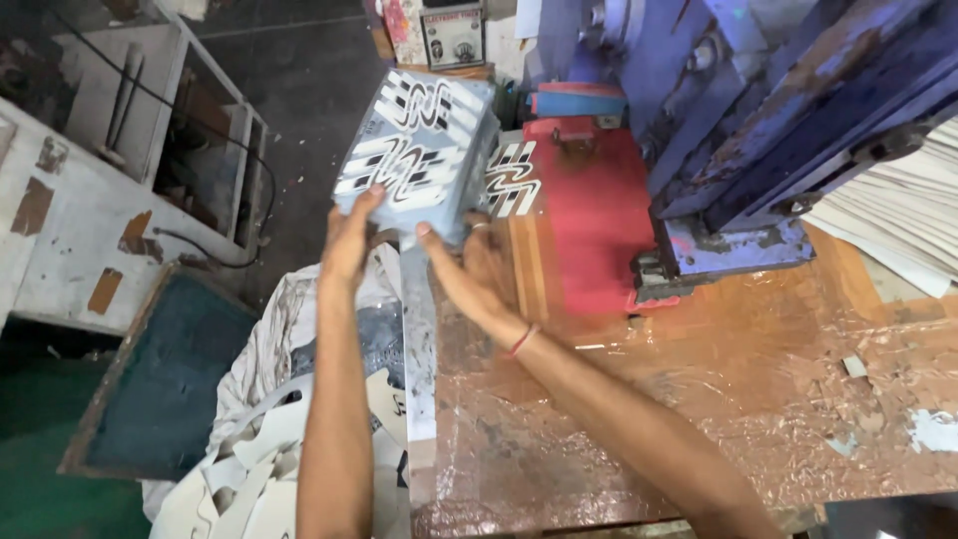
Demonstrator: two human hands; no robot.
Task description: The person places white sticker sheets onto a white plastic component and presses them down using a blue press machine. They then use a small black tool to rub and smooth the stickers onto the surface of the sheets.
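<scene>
Both hands hold a grey sheet (419, 150) with zigzag shapes cut out of it, lifted over the table's left edge. My left hand (349, 235) grips its lower left corner, thumb on top. My right hand (469, 265) supports its lower right edge from beneath, a red thread around the wrist. Just right of the sheet, a white zigzag cut piece (512, 180) lies on the table. Beyond it a red pad (589, 220) lies under the blue press machine (758, 120).
The table (718, 399) is covered in shiny crinkled film. A stack of white sheets (898, 215) sits at right. Below left, a sack (269, 439) holds white offcuts. A dark framed panel (160, 379) and a white cabinet (100, 160) stand on the left.
</scene>
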